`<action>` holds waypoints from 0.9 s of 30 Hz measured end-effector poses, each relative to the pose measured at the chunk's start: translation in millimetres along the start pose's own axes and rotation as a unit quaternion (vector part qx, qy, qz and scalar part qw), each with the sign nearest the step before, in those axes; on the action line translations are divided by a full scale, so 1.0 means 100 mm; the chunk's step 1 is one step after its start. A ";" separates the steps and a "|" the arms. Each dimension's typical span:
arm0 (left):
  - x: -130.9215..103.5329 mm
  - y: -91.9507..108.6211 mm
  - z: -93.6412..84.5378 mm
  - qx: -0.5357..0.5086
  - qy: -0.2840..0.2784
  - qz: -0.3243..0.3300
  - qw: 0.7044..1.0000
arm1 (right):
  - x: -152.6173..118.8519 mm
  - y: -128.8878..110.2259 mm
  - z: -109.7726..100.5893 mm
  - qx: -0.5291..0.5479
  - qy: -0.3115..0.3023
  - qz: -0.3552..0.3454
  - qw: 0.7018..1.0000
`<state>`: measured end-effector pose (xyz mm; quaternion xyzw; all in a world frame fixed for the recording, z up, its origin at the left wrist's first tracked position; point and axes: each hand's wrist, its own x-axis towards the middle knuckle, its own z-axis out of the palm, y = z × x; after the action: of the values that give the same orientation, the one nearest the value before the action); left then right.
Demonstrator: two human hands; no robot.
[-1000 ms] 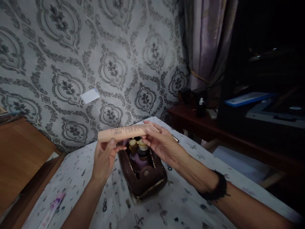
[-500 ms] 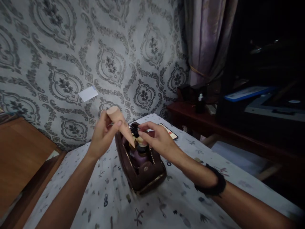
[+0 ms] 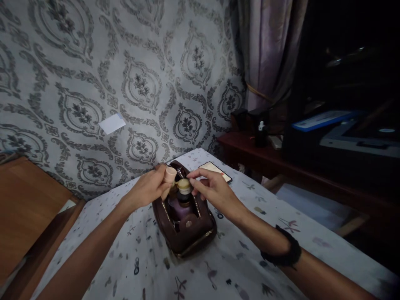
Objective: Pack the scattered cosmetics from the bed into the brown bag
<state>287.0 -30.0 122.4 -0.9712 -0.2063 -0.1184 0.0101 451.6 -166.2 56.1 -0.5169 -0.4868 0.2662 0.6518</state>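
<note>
An open dark brown bag [image 3: 184, 238] with a zip rests on the patterned white cloth. Inside it are a yellow-capped bottle [image 3: 184, 186] and a purple item [image 3: 180, 209]. My left hand [image 3: 149, 186] is closed round a beige tube [image 3: 170, 175], held capped end up at the bag's left side with its lower part inside. My right hand [image 3: 210, 185] is over the bag's right edge, fingers bent near a small dark and shiny item; whether they grip anything is hidden.
Behind the bag lies a lit phone [image 3: 215, 171]. A wooden cabinet [image 3: 34, 204] stands at the left. On a dark red shelf [image 3: 237, 143] at the right is a small dark bottle [image 3: 261, 134]. White paper [image 3: 112, 123] is on the wall.
My left hand has moved right and down, bringing the beige tube from a tilt above the bag to a more upright pose partly inside it. My right hand has shifted slightly right.
</note>
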 end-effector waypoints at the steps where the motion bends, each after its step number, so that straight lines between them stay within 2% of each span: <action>1: 0.01 -0.01 0.01 0.014 -0.009 -0.002 1.000 | 0.00 0.01 0.00 -0.002 -0.001 0.003 1.000; 9: 0.16 0.11 -0.06 0.055 -0.150 -0.047 0.986 | 0.01 0.06 0.01 -0.006 0.007 -0.004 1.000; 13: 0.24 0.16 -0.07 0.063 -0.194 -0.041 0.978 | 0.02 0.08 0.01 -0.005 0.011 -0.006 1.000; 16: 0.27 0.17 -0.06 0.071 -0.206 -0.026 0.976 | 0.02 0.09 0.01 -0.011 0.012 -0.013 1.000; 19: 0.27 0.15 -0.06 0.055 -0.199 -0.022 0.978 | 0.02 0.09 0.01 -0.014 0.004 -0.020 1.000; 22: 0.22 0.10 -0.09 0.013 -0.167 -0.023 0.986 | 0.02 0.10 0.01 -0.016 -0.001 -0.018 1.000; 25: 0.14 0.02 -0.16 -0.042 -0.109 -0.026 0.993 | 0.01 0.12 0.01 -0.045 0.002 -0.027 0.999; 27: 0.08 -0.01 -0.24 -0.055 -0.048 -0.040 0.997 | 0.01 0.11 0.03 -0.073 0.010 -0.046 0.996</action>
<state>288.0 -28.0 147.9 -0.9658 -0.2385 -0.0834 -0.0584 451.4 -160.6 46.0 -0.5428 -0.5217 0.1943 0.6288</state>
